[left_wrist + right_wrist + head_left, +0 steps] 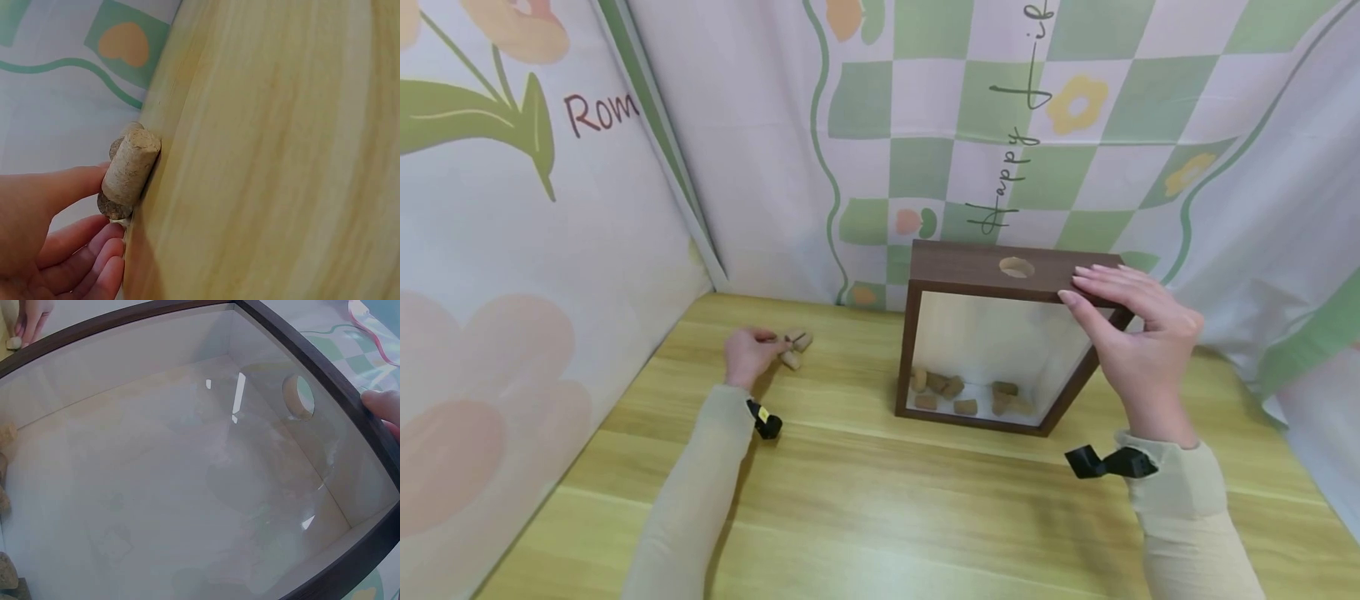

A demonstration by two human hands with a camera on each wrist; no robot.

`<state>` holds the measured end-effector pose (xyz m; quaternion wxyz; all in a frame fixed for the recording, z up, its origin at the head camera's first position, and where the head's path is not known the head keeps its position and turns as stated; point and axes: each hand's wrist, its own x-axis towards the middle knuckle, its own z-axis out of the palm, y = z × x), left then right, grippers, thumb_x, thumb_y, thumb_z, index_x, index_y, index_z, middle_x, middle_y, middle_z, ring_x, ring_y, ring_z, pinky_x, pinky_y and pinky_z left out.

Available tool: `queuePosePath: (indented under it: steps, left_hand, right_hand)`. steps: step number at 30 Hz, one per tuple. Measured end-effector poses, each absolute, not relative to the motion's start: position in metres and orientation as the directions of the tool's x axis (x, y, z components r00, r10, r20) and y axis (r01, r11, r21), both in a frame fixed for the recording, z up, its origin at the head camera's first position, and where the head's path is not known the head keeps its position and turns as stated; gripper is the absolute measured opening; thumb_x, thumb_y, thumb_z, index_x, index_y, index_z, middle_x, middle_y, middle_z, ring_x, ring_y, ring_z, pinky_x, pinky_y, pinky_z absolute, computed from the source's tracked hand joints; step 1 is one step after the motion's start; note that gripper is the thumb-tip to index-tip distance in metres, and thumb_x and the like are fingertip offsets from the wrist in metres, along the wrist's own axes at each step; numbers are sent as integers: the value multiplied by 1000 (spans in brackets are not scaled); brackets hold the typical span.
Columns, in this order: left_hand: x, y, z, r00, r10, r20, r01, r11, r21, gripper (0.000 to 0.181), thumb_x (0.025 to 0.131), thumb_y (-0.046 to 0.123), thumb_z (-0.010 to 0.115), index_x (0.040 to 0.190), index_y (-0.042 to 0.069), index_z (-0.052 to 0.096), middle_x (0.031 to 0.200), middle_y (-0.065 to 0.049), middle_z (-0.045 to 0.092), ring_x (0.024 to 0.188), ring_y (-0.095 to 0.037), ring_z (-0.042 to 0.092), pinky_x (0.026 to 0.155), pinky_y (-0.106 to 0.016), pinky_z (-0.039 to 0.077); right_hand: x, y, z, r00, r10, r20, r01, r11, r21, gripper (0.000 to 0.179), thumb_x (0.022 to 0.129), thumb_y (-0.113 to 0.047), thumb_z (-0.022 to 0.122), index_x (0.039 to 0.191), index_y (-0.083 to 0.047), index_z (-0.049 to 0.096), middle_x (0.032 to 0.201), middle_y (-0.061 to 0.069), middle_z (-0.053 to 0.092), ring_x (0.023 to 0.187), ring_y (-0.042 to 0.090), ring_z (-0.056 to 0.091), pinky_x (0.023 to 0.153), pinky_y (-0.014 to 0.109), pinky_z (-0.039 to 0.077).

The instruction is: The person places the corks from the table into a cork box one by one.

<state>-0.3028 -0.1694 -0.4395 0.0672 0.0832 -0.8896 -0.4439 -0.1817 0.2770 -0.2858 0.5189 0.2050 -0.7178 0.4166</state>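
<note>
On the table at the left, a few corks lie close together, one of them a pale cork (131,165). My left hand (751,357) is at this group, thumb and index finger around a darker cork (114,207) partly hidden behind the pale one. To the right stands a dark brown wooden box (906,358) with a clear front and a round hole (1017,267) in its top. Several corks (966,407) lie on its floor. My right hand (1150,342) rests on the box's top right corner, fingers extended over the top, thumb at the front edge.
The wood-grain table (865,500) runs under everything. A printed curtain (865,142) hangs right behind the box, and another cloth (497,292) walls off the left side. Small black devices (1108,462) sit on both wrists.
</note>
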Motion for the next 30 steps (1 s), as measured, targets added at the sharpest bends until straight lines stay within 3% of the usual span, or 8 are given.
queuePosePath:
  steps: [14,30]
  left_hand:
    - [-305,-170,-441,-971,-238,27,-118,575,810,37,92,20,78,121,-2,71,118,-20,70,111,-35,62,97,-44,49]
    - [-301,-169,-433,-965,-227,130,5,483,876,33,94,6,71,125,-4,68,116,-22,69,106,-33,65,91,-41,54]
  right_hand:
    - [-181,277,-285,-396,132,909,-721,568,-396,18,77,-4,90,92,2,81,95,19,75,102,18,71,101,39,49]
    - [-183,280,-287,-402,125,907,-724,562,-399,18,76,-3,90,92,1,81,95,19,75,102,19,71,101,39,50]
